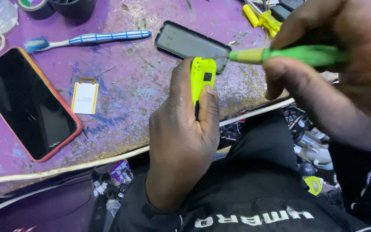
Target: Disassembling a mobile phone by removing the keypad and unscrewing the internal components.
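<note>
1. Yellow-green device casing (202, 77): a small plastic shell with a dark square opening and tiny holes near its top. It is held upright over the near edge of the tabletop (142, 86), with its long axis running away from the person.
2. The left hand (185, 133) is wrapped around the casing's lower half, thumb pressed against its face, so the top part sticks up clear of the fingers.
3. The right hand (336, 73) is clenched on a green-handled screwdriver (288, 54), which lies nearly level and crosswise to the casing.
4. The deciding relation: the screwdriver's thin metal tip points left and sits just at the casing's upper right edge. I cannot tell whether it touches. The tool comes in from the right, at a right angle to the casing's long axis; the left hand is the one in contact with the casing.
5. Behind the casing on the purple, worn tabletop lies a dark rectangular panel (192, 44).
6. Further left are a blue and white toothbrush (91, 40), a small flat battery (85, 97) and a smartphone in a red case (26, 101), all well apart from the hands.
</note>
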